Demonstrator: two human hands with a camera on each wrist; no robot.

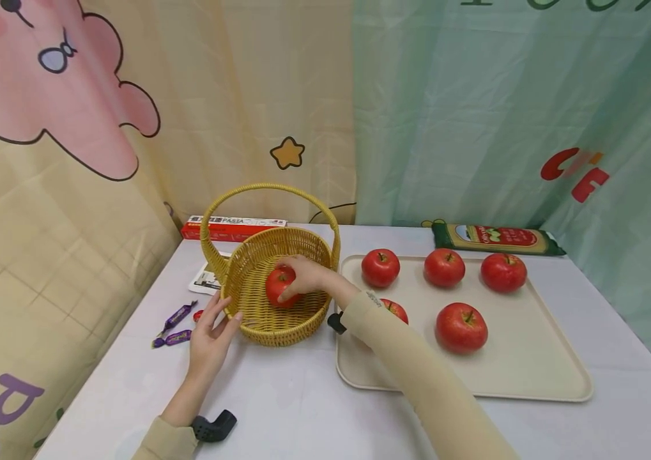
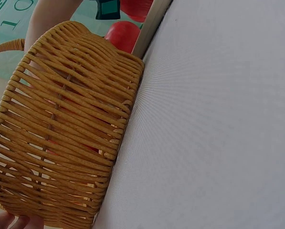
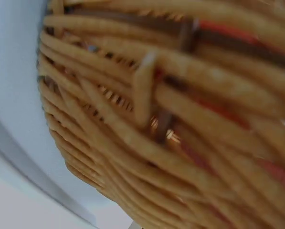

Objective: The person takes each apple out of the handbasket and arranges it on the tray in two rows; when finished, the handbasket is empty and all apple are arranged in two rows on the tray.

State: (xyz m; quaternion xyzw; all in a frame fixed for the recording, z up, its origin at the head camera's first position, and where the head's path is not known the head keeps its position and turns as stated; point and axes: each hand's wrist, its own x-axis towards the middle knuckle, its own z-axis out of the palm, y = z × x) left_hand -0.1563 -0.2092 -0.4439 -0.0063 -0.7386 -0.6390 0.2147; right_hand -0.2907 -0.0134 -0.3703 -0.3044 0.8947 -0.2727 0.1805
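A yellow wicker basket point(image 1: 279, 335) with a tall hoop handle stands left of the tray. My right hand point(image 1: 306, 276) reaches over its right rim and grips a red apple point(image 1: 276, 285) inside, fingers over the top and thumb on the near side. My left hand point(image 1: 210, 335) holds the basket's left rim between thumb and fingers. In the left wrist view, fingertips point(image 2: 23, 222) show at the lower corner of the woven wall point(image 2: 61, 129). The right wrist view is filled by the basket's weave point(image 3: 132, 133), with red showing through the gaps.
A beige tray point(image 1: 523, 364) on the right carries several red apples point(image 1: 461, 328), one partly hidden by my right sleeve. Purple-wrapped candies point(image 1: 178, 337) lie left of the basket. Behind stand a red pasta box point(image 1: 233, 230) and, at the back right, a green packet point(image 1: 497, 239).
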